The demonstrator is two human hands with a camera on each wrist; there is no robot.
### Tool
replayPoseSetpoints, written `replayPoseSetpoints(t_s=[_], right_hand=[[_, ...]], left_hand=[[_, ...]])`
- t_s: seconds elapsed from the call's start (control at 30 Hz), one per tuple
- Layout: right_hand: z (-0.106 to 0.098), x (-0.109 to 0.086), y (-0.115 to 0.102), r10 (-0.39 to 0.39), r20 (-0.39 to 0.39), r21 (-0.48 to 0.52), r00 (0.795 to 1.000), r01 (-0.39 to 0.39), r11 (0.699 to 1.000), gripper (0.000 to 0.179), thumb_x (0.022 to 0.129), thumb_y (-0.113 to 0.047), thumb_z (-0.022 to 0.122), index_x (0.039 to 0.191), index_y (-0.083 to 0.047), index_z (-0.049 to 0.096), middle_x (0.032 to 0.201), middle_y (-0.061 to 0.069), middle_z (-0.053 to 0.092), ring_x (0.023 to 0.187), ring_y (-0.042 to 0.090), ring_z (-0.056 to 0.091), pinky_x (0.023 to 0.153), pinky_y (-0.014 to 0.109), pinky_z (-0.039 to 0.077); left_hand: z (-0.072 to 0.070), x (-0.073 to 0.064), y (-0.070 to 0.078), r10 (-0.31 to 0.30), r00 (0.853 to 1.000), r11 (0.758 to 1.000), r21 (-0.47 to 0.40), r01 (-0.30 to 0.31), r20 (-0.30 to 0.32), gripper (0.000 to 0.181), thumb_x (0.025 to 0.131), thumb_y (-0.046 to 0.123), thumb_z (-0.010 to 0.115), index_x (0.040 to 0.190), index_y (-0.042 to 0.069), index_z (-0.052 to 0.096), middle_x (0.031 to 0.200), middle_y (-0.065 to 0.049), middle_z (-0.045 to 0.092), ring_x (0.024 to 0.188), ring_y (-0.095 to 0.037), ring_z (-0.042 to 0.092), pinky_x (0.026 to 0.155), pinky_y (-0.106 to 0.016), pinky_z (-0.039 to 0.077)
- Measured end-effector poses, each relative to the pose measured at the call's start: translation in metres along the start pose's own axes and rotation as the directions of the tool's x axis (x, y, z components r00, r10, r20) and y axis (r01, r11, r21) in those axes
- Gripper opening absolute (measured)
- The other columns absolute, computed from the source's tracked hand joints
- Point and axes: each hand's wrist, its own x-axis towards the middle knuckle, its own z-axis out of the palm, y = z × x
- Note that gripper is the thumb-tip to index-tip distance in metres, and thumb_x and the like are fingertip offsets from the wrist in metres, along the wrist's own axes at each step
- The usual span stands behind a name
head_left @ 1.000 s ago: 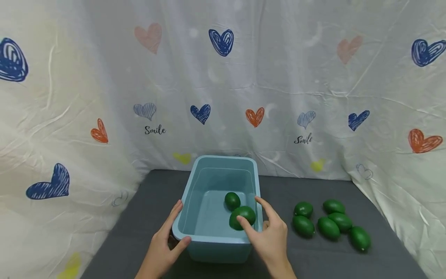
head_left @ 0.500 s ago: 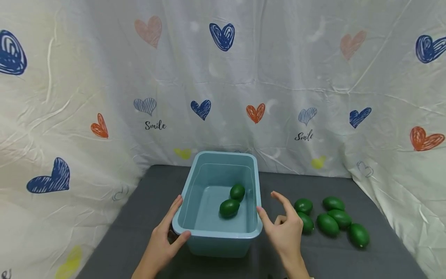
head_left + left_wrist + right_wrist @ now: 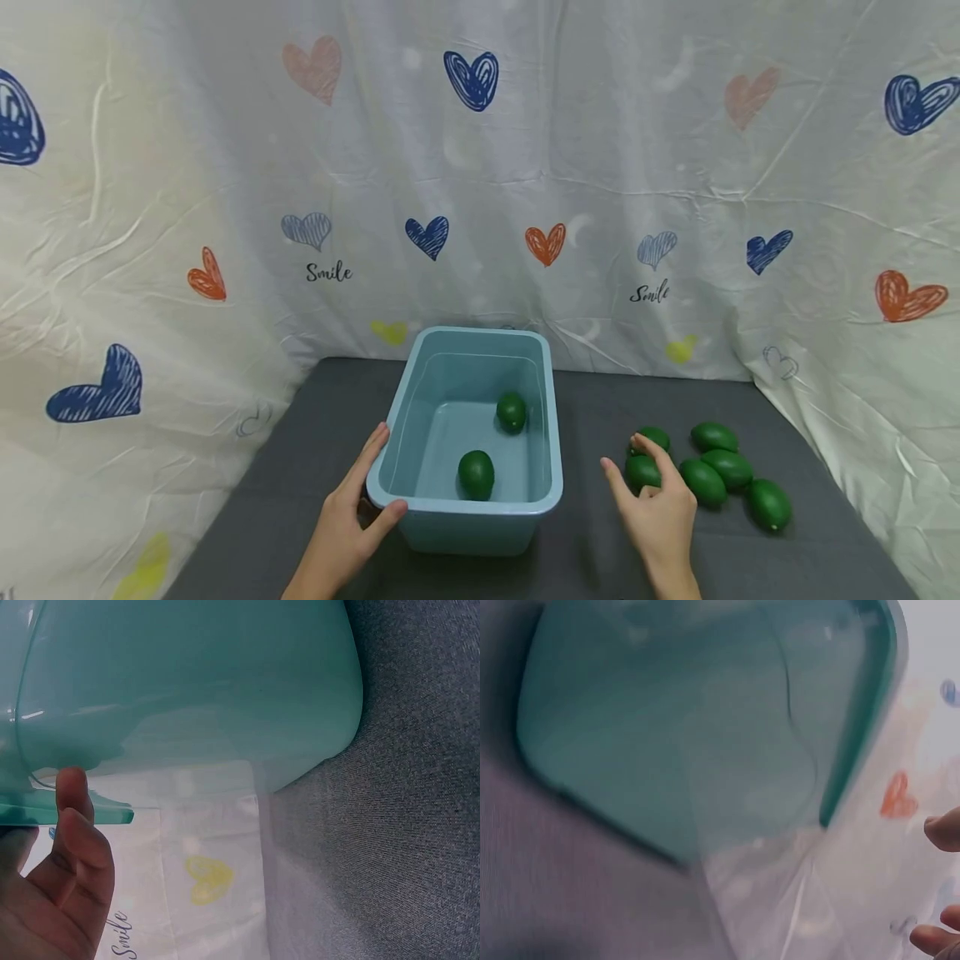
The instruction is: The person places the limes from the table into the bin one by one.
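A light blue plastic bin [image 3: 468,532] stands on the dark table. My left hand [image 3: 345,521] rests at its front left corner, thumb straight on the front rim and index finger extended along the left side. In the left wrist view, fingers [image 3: 82,840] lie against the rim from below. Inside the bin are two apart green limes, one far lime [image 3: 512,413] and one near lime [image 3: 476,475]. My right hand [image 3: 660,512] holds nothing; its thumb and index finger are spread beside a lime [image 3: 642,472] on the table, partly covering it.
Several more limes [image 3: 727,469] lie grouped on the dark tablecloth [image 3: 817,550] right of the bin. A white curtain [image 3: 600,150] with printed hearts hangs behind the table and along both sides.
My right hand let go of a lime in the bin and moved right, out to the limes on the table. The lime rolled to the bin's near end. My left hand stayed at the corner.
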Motion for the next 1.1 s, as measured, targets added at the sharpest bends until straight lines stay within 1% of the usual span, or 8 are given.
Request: replayPoseSetpoints(t_s=[0.33,0.43,0.5,0.57,0.67,0.8,0.97,1.1], right_hand=[[-0.01,0.01,0.045,0.104,-0.051,-0.143,0.993,-0.11,0.984,0.056,0.085,-0.025,0.092,0.132,-0.002,0.071,0.124,0.02,0.074,0.036,0.006,0.034,0.041,0.027,0.035],[-0.009,0.01,0.052,0.137,-0.047,-0.168,0.989,-0.143,0.975,0.059,0.086,-0.027,0.091,0.134,0.0,0.07,0.126,0.024,0.073,0.044,0.012,0.046,0.057,0.04,0.052],[-0.009,0.011,0.056,0.166,-0.038,-0.181,0.985,-0.171,0.969,0.062,0.087,-0.03,0.09,0.137,0.001,0.068,0.129,0.026,0.071,0.059,0.025,0.061,0.073,0.052,0.057],[-0.008,0.011,0.06,0.195,-0.028,-0.19,0.98,-0.196,0.962,0.065,0.088,-0.032,0.089,0.139,0.001,0.066,0.132,0.029,0.069,0.08,0.039,0.069,0.087,0.064,0.053],[-0.006,0.01,0.066,0.231,-0.014,-0.192,0.973,-0.23,0.954,0.07,0.088,-0.033,0.089,0.142,0.003,0.063,0.136,0.032,0.065,0.11,0.052,0.065,0.095,0.069,0.049],[-0.002,0.006,0.076,0.261,0.035,-0.216,0.965,-0.248,0.944,0.076,0.089,-0.035,0.088,0.145,0.006,0.058,0.141,0.036,0.06,0.121,0.056,0.06,0.099,0.071,0.046],[-0.002,0.0,0.087,0.298,0.085,-0.261,0.951,-0.268,0.928,0.075,0.09,-0.031,0.086,0.145,0.01,0.056,0.141,0.039,0.058,0.123,0.059,0.058,0.099,0.072,0.046],[-0.002,-0.004,0.093,0.344,0.097,-0.284,0.934,-0.305,0.909,0.075,0.09,-0.029,0.085,0.146,0.01,0.054,0.142,0.039,0.056,0.124,0.059,0.056,0.101,0.071,0.045]], left_hand=[[-0.003,0.001,0.003,-0.003,1.0,1.0,-0.004,0.003,-0.011,0.084,0.1,0.025,0.076,0.169,0.035,0.029,0.174,0.005,0.028,0.119,-0.011,0.058,0.058,-0.029,0.055],[-0.003,0.003,0.003,0.006,1.0,1.0,-0.001,-0.006,-0.012,0.084,0.1,0.024,0.076,0.169,0.034,0.029,0.175,0.004,0.028,0.117,-0.01,0.058,0.058,-0.029,0.055],[-0.003,0.004,0.003,0.014,1.0,1.0,0.002,-0.014,-0.011,0.084,0.1,0.024,0.076,0.169,0.034,0.029,0.175,0.004,0.028,0.117,-0.01,0.058,0.058,-0.028,0.054],[-0.003,0.005,0.003,0.019,1.0,1.0,0.001,-0.019,-0.007,0.084,0.1,0.024,0.075,0.169,0.034,0.028,0.175,0.003,0.027,0.117,-0.009,0.058,0.059,-0.028,0.054],[-0.004,0.007,0.003,0.028,1.0,1.0,-0.001,-0.028,-0.006,0.084,0.1,0.023,0.075,0.169,0.034,0.028,0.175,0.003,0.027,0.117,-0.008,0.058,0.058,-0.028,0.054],[-0.003,0.007,0.002,0.028,1.0,0.999,-0.017,-0.028,-0.014,0.084,0.1,0.022,0.075,0.169,0.034,0.029,0.175,0.004,0.027,0.119,-0.009,0.058,0.059,-0.028,0.054],[0.002,0.003,0.002,-0.004,1.0,0.999,-0.051,0.004,-0.001,0.083,0.1,0.023,0.075,0.169,0.033,0.029,0.175,0.002,0.027,0.114,-0.018,0.062,0.057,-0.028,0.055],[0.003,0.0,0.004,-0.025,1.0,0.999,-0.045,0.025,-0.001,0.082,0.1,0.025,0.075,0.168,0.033,0.03,0.175,0.0,0.028,0.129,-0.029,0.059,0.063,-0.027,0.057]])
